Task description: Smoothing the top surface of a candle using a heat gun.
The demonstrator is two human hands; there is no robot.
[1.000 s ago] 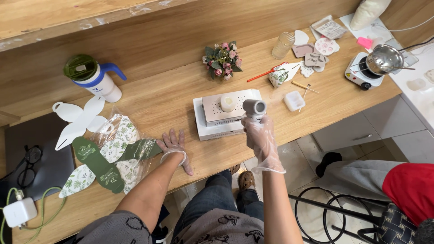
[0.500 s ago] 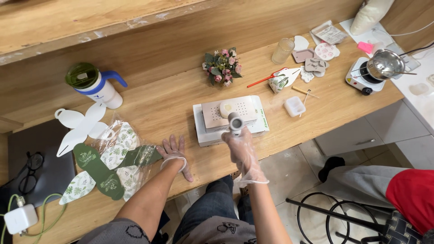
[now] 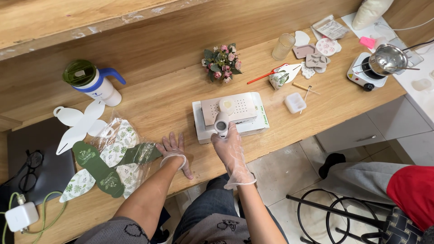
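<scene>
Right hand [image 3: 231, 151] clenched round grey heat tool [image 3: 221, 123] over white slab [image 3: 253, 129]; left hand [image 3: 174, 151] flat, empty at 9 o'clock. Risk: overheating wax piece [image 3: 227, 105].

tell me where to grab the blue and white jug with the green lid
Grip the jug by its blue handle, coming from the right. The handle loops out clear on that side, while the body is wide and tilted, and both hands are busy elsewhere.

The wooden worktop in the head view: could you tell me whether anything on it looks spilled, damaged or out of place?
Nothing looks spilled or broken. The only oddity is the white charger with its green cable, sitting right at the near left edge of the wooden worktop.
</scene>
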